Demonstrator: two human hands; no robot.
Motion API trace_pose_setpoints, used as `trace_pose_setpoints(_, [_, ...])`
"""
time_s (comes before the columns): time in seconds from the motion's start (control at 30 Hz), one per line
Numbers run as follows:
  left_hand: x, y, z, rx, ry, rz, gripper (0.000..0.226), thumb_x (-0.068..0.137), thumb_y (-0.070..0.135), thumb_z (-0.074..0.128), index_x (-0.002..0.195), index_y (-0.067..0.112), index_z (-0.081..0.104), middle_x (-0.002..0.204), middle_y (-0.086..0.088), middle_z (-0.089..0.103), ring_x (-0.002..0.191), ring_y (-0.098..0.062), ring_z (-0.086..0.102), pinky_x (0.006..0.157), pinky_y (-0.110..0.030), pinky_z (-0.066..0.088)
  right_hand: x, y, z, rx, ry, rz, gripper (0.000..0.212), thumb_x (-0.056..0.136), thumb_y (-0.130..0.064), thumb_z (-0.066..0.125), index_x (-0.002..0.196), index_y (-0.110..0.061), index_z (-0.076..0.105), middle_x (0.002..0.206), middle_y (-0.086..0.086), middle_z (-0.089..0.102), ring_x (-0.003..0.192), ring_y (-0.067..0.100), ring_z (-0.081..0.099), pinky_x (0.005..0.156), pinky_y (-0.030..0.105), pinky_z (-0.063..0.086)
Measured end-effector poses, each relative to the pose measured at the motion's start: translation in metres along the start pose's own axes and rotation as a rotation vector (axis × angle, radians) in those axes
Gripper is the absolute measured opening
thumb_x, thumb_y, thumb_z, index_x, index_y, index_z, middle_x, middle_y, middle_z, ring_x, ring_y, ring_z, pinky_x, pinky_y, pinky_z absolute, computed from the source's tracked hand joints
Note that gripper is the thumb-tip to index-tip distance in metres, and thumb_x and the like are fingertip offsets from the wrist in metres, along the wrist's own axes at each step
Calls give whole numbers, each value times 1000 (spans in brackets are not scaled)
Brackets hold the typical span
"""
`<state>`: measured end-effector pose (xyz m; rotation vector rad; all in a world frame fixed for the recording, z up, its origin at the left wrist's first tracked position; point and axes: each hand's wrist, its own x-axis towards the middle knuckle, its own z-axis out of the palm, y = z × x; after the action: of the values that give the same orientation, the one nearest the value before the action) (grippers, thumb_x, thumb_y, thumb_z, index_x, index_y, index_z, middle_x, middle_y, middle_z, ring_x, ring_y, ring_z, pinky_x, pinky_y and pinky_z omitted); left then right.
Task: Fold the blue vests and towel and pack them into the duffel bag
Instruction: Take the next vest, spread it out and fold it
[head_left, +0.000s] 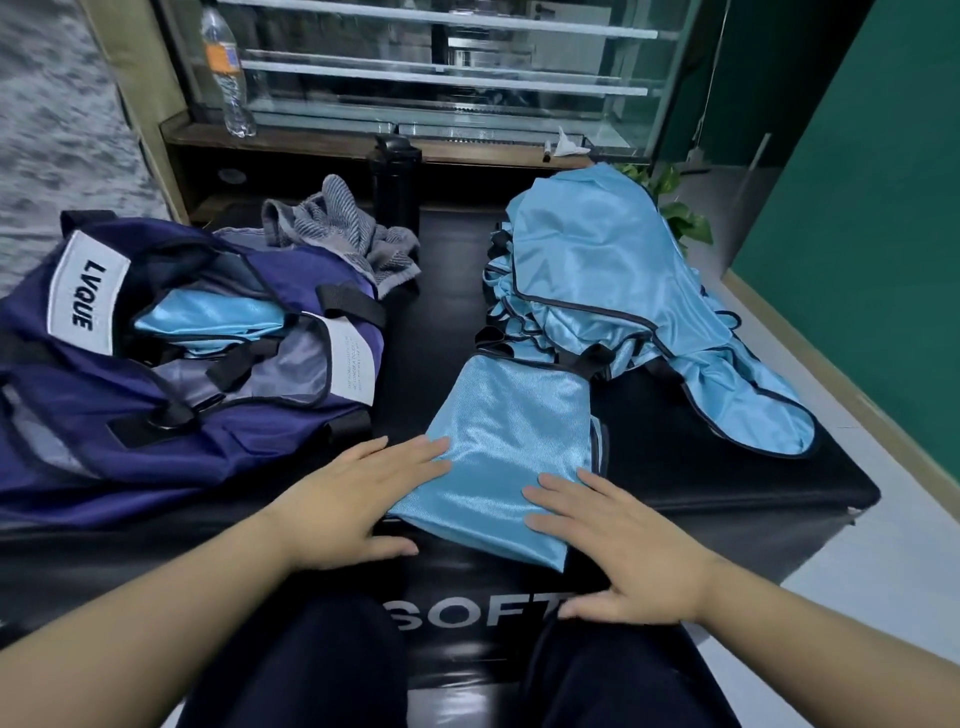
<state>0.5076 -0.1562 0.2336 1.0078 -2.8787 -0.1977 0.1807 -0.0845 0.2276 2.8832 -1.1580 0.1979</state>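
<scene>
Head view: my left hand (358, 499) and right hand (618, 551) lie flat, each grip open, pressing the folded vest (509, 447) on the black surface (727, 467), beside the duffel bag (156, 415).

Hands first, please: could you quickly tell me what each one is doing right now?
Left hand: open, fingers straight, touching the left edge of the folded blue vest.
Right hand: open, fingers flat on the vest's near right corner.
</scene>
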Motion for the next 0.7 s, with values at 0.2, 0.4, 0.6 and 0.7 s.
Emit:
trace_pose_setpoints(0.2, [13,17,3,-430,228,-201,64,66,90,35,115,55,55,129,50,32,127,25,22,111,-14,15,13,-8,13,333,294,290,56,73,-11,47,127,-16,58,136,-4,54,132,-4,33,112,16,23])
trace_pose_setpoints(0.4, [23,27,-2,-710,408,-451,41,72,62,50,87,30,71,88,8,69,95,-6,57,93,-35,44,10,-9,7,424,138,380,78,79,-18,72,142,-36,31,139,-23,32,132,-5,28,111,11,14])
trace_pose_setpoints(0.6, [21,39,-2,-1001,488,-499,16,88,36,61,97,33,74,96,6,74,86,-8,63,82,-34,50,14,-13,11,459,374,440,56,80,-8,72,130,-22,54,125,-23,48,116,-9,42,100,3,25])
trace_pose_setpoints(0.7, [22,45,-4,-1021,511,-529,18,95,17,56,97,28,70,87,16,73,74,7,60,71,-14,44,22,-16,8,699,469,666,40,80,1,64,111,-23,66,108,-13,67,98,3,60,88,14,43])
